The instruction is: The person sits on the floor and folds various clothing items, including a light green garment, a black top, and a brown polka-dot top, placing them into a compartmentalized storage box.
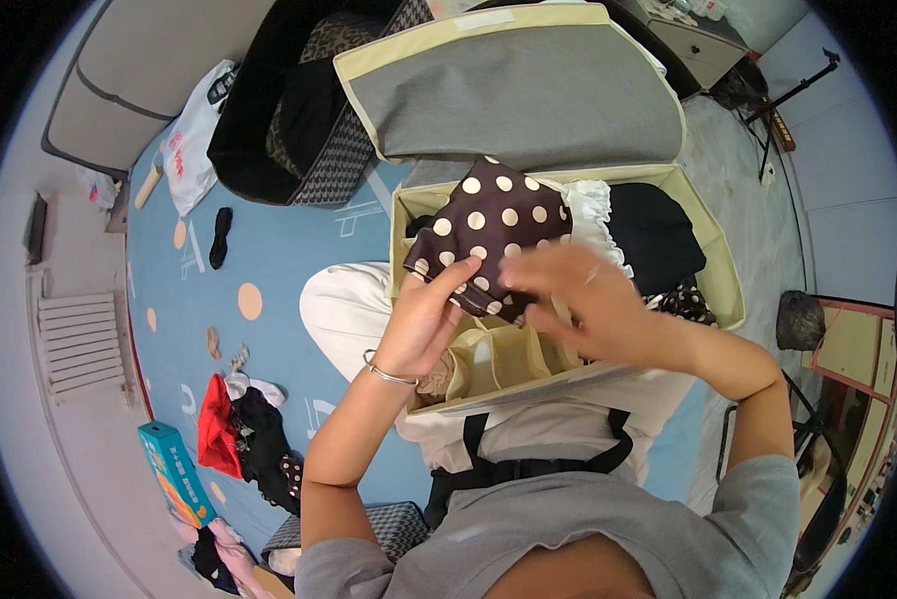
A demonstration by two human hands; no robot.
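My left hand (432,318) grips the near edge of a dark brown cloth with cream polka dots (486,213), thumb on top. Blurred by motion, my right hand (587,299) is over the cloth's right side, fingers apart; whether it touches the fabric is unclear. Both are above a cream fabric storage box (721,262) on my lap, its grey lid (523,97) folded back. Inside, beside the polka-dot cloth, are a white ruffled garment (589,217) and a folded black garment (654,236). Small cream compartments (497,356) line the near side, and the left one holds beige fabric (436,380).
A black-lined houndstooth box (336,161) holding dark clothes stands at the upper left, near a white plastic bag (194,150). Red cloth (218,430) and black clothes (261,434) lie on the blue bedsheet (291,232) beside a teal box (175,475). A tripod (793,93) stands far right.
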